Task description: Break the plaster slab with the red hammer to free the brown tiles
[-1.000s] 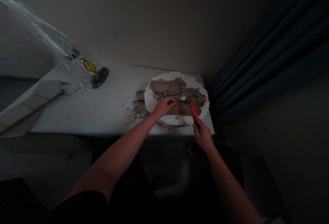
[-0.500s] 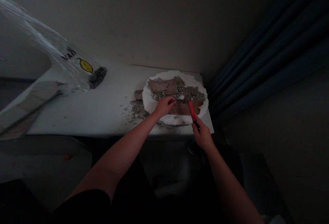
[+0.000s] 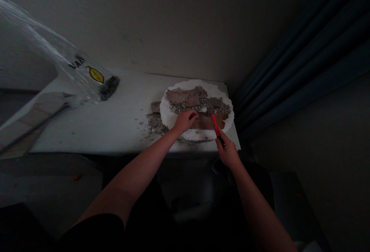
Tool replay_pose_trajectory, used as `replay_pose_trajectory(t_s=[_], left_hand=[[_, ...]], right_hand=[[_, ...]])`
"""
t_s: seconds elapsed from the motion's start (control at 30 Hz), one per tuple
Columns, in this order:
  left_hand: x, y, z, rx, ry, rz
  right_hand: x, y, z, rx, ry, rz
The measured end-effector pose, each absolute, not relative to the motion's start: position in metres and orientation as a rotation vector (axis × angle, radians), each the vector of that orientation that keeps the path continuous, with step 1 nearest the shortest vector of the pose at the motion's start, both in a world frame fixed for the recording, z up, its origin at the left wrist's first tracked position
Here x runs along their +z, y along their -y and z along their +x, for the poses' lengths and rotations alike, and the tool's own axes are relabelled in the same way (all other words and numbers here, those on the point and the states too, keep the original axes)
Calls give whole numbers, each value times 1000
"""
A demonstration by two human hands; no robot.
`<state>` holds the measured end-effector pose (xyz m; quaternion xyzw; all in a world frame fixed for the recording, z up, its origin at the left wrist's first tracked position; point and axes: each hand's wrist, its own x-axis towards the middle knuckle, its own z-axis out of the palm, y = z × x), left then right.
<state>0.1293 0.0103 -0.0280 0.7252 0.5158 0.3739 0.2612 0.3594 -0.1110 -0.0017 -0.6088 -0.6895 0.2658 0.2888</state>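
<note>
A white round foam slab [image 3: 225, 125] lies on the right end of a white table [image 3: 110, 121]. On it are brown tile pieces [image 3: 185, 97] and grey rubble [image 3: 215, 105]. My left hand [image 3: 185, 120] rests closed on the slab, pinching something I cannot make out beside a brown piece [image 3: 204, 122]. My right hand [image 3: 228, 152] grips a small hammer with a red handle [image 3: 214, 125], its head down on the rubble near the slab's middle.
Grey crumbs [image 3: 154, 123] are scattered on the table left of the slab. A clear plastic bag [image 3: 81, 76] with a yellow label and dark grit lies at the table's left. A dark curtain [image 3: 300, 63] hangs at the right. A wall is close behind.
The view has shifted slightly. Both hands stay almost in place on the slab; the hammer head sits a little lower than a second ago.
</note>
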Motion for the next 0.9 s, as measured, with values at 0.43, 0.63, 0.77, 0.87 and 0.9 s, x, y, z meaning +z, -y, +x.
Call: replay_pose_trajectory(t_s=[0.43, 0.63, 0.77, 0.87, 0.9], left_hand=[[-45, -9, 131, 1063, -1467, 1889], [-48, -10, 133, 1074, -1442, 1878], [-51, -10, 133, 1061, -1437, 1896], [-53, -10, 133, 1065, -1439, 1898], [-53, -10, 133, 1077, -1434, 1895]], right_hand=[[55, 126, 341, 717, 1925, -1573], [55, 128, 338, 716, 1934, -1578], [62, 128, 336, 720, 1966, -1574], [64, 130, 334, 687, 1947, -1565], [64, 131, 334, 690, 1946, -1561]])
